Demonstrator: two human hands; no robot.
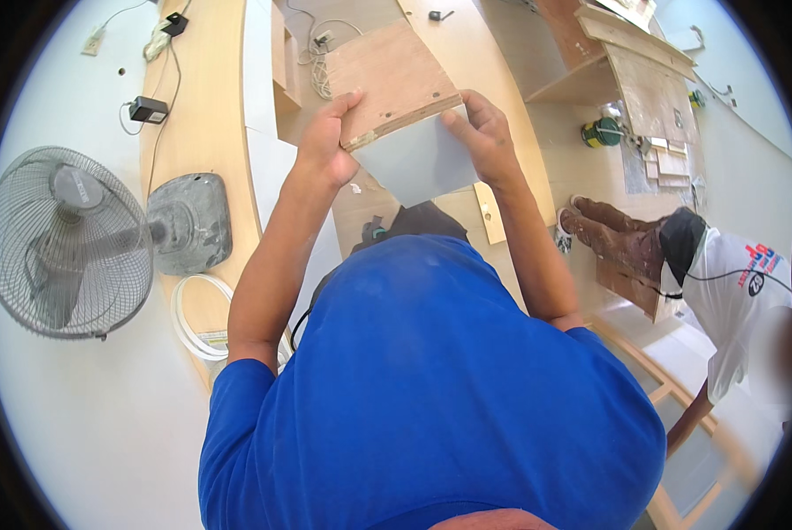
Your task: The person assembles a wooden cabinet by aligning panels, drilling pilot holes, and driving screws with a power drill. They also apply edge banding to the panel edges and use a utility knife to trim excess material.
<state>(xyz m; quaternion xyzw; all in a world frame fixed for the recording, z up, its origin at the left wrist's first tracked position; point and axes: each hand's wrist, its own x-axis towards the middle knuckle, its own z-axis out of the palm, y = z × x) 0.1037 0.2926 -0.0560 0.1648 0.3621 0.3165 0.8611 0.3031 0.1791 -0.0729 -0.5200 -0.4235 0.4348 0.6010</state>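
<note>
Both my hands hold a plywood piece in front of my chest. Its brown wooden face (387, 75) points away from me and has dark holes along the near edge. A smooth grey-white face (418, 163) joins that edge on the side toward me. My left hand (330, 137) is closed on its left corner, with the thumb along the edge. At the right corner my right hand (482, 132) grips it, thumb pressed on the grey-white face. The undersides of both hands' fingers are partly hidden behind the piece.
A standing fan (69, 243) with a dusty base (191, 223) is at the left by a long wooden counter (203, 106). Cables and a black adapter (148, 110) lie beyond. A co-worker (731, 256) bends over a wooden frame (678, 389) at right, near stacked boards (634, 40).
</note>
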